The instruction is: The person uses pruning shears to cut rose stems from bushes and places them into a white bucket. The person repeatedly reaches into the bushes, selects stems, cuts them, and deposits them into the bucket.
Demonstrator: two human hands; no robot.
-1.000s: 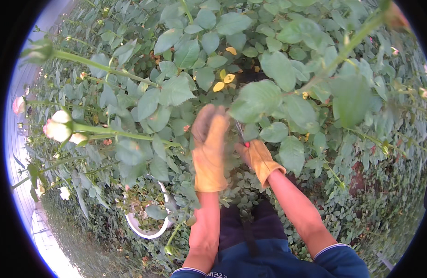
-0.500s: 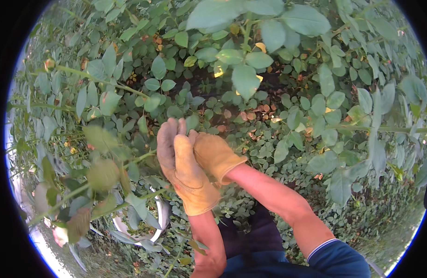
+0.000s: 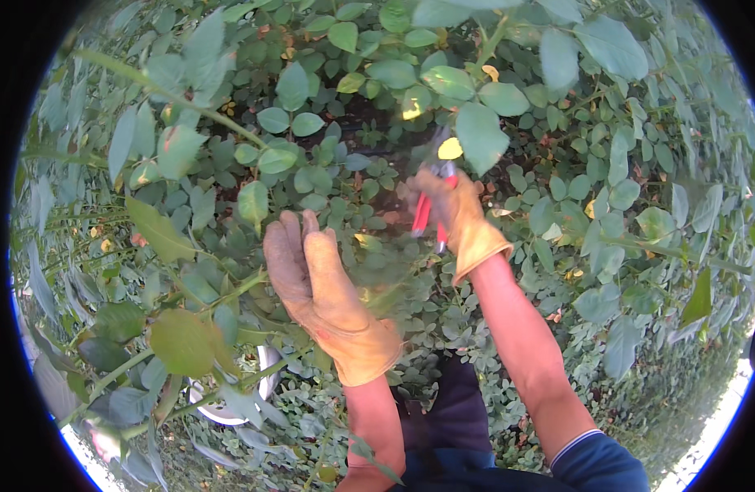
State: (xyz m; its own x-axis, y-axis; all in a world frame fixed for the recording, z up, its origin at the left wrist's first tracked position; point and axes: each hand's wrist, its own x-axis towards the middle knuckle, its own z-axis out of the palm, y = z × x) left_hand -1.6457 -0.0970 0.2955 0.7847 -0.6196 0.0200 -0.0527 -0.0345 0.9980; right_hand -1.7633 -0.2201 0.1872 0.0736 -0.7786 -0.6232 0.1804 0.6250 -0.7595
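My left hand (image 3: 332, 316), in a tan leather work glove, is held low among the foliage with thumb and fingers together. From its outer side thorny rose stems (image 3: 245, 287) run down to the left, so it appears closed on them; the grip itself is hidden. Near the lower end of these stems is a pale pink rose bloom (image 3: 105, 443). To the right and farther up, my gloved right hand (image 3: 466, 220) grips red-handled pruning shears (image 3: 422, 215). Their blades point up and away, partly behind a yellow leaf (image 3: 450, 148).
Dense rose foliage surrounds both hands. Another thick stem (image 3: 172, 97) slants in from the upper left, and large leaves (image 3: 481, 138) hang close by the shears. A white round rim (image 3: 222, 414) shows through leaves at the lower left.
My right hand has moved away from beside my left hand, up and to the right, bringing the pruning shears into sight. My left hand has barely moved and keeps its pose.
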